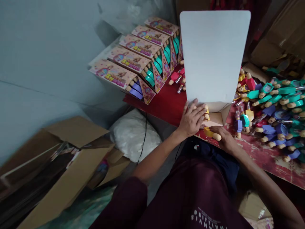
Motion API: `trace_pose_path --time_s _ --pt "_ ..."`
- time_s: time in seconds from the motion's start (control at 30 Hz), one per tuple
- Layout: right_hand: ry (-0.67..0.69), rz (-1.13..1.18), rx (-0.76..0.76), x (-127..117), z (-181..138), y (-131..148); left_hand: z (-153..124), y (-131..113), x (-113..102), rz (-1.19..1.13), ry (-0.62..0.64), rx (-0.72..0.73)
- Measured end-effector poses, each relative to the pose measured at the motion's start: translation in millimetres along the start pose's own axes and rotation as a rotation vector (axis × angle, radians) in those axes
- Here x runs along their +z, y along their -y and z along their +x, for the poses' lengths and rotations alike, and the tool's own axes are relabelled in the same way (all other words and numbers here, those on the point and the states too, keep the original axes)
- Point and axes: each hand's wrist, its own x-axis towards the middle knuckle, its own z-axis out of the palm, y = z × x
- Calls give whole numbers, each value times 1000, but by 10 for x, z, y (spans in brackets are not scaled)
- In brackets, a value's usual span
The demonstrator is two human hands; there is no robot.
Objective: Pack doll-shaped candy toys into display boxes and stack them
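An open display box (215, 118) stands on the red table edge before me, its tall white back panel (216, 57) upright. Inside its left end are yellow pieces with beige rounded tips (206, 113). My left hand (192, 121) lies over that end, fingers stretched out and resting on the pieces, partly hiding them. Just outside the box's front edge, my right hand (225, 138) is closed around a yellow plastic piece with a beige rounded end (211, 133). Its fingertips are partly hidden.
Several filled printed boxes (119, 73) stand in a row at the back left. A heap of purple, teal, red and yellow pieces (281, 111) covers the table's right side. Open cardboard cartons (78, 171) and a white plastic sack (135, 135) sit at lower left.
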Motion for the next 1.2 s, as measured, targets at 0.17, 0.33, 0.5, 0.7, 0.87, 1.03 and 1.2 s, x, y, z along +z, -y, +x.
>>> trace_pose_path --time_s 0.17,0.33,0.5,0.7,0.87,1.03,1.2 --pt "85 -43 -30 -40 235 90 -13 21 32 -26 10 -21" --pt "140 -77 45 -110 430 15 -26 55 22 -55 -13 8" --pt "128 -57 150 -171 508 -61 -33 86 30 -81 -20 18" --pt "156 -95 77 -137 397 -6 -29 94 36 -82 2 10" --pt "132 -93 180 -181 380 -63 -28 88 32 -76 11 12" --pt "219 -118 -22 -86 365 -4 -23 79 33 -74 17 10" --pt "161 -122 -9 -70 314 -15 -10 56 16 -67 36 -18"
